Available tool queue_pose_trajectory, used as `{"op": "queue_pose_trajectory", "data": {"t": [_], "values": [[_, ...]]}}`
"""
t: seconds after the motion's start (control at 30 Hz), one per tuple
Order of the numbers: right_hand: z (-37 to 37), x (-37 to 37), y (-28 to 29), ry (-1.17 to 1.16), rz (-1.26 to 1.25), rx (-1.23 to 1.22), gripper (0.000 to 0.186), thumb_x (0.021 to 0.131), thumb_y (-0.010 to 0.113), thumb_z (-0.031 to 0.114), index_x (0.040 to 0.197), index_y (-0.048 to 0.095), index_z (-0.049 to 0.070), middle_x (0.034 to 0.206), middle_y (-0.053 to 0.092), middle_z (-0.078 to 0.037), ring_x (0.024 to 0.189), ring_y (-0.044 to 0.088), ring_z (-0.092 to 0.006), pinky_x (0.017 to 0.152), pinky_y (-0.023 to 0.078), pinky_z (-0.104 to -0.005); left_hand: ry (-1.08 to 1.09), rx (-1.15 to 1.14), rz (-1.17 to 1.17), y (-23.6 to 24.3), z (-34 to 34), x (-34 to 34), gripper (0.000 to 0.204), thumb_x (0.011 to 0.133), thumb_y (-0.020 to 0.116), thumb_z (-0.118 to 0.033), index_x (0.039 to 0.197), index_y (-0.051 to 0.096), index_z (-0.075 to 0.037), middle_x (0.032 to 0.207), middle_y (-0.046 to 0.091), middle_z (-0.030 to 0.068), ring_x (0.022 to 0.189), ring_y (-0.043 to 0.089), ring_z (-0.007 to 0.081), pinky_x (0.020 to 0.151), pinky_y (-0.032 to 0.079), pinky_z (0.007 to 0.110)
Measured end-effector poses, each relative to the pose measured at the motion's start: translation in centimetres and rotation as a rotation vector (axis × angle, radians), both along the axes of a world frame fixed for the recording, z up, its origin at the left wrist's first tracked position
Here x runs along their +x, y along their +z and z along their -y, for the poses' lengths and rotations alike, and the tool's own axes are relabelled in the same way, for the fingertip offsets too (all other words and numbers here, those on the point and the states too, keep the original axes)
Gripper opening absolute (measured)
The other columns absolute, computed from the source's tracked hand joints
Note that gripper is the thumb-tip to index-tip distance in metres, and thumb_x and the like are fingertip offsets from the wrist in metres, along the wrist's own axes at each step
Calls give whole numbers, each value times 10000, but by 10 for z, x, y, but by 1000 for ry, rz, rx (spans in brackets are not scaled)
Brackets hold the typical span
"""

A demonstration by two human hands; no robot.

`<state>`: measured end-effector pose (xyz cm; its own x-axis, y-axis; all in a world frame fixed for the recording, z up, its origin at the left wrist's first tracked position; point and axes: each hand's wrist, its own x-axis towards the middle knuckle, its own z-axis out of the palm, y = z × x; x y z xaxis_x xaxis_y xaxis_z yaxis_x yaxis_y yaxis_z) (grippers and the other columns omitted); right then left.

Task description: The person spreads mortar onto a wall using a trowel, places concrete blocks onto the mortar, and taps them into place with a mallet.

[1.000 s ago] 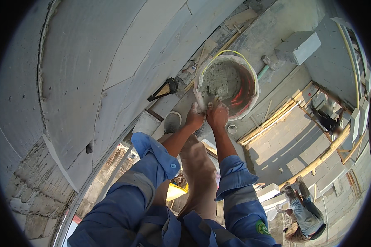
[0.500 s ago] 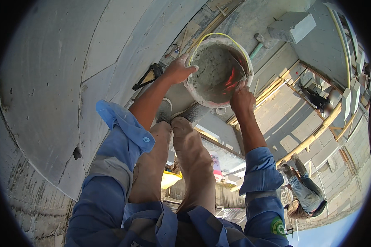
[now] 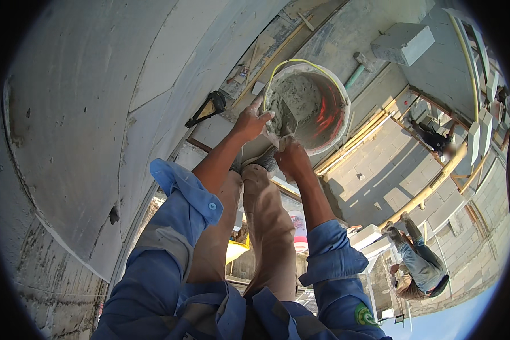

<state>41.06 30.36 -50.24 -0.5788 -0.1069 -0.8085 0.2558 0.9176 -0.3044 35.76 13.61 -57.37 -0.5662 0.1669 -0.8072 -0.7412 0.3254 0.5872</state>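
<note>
Left hand (image 3: 250,122) is clamped over the bucket (image 3: 333,113) rim at its 9 o'clock, probably to steady it; bucket's around 1 o'clock from the right knee (image 3: 256,174). Looks like a trowel (image 3: 289,118) dipped in the mortar (image 3: 304,93), right hand (image 3: 293,157) wrapped round its handle at 7 o'clock, likely for control. Hammer (image 3: 355,76) lies outside, 2 o'clock, probably just parked.

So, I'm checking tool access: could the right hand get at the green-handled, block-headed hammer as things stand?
Probably not straight away: the right hand grips a flat-bladed trowel, and the round, pale-rimmed bucket of grey mortar stands between. The hammer lies mostly uncovered, though.
</note>
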Motion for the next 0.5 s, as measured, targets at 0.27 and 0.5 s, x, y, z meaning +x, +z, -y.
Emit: {"op": "queue_pose_trajectory", "data": {"t": [0.27, 0.5], "values": [[-25, 29, 31, -731, 225, -381, 445, 760, 663, 175, 1128, 537, -40, 886, 632, -260, 834, 627, -390, 760, 473, -449, 126, 188, 110, -27, 24, 107, 750, 911, 609, -189, 1518, 176, -111, 1281, 571, 116, 1134, 562, 189, 877, 498, 304], [-74, 62, -4, -253, -158, -82, 495, 788, 647, 226, 1209, 503, 9, 904, 637, -275, 867, 616, -460, 758, 486, -500, -94, -75, 127, 30, 15, 106, 758, 873, 640, -273, 1493, 244, -90, 1228, 623, 143, 1141, 568, 173, 932, 456, 328]]}}
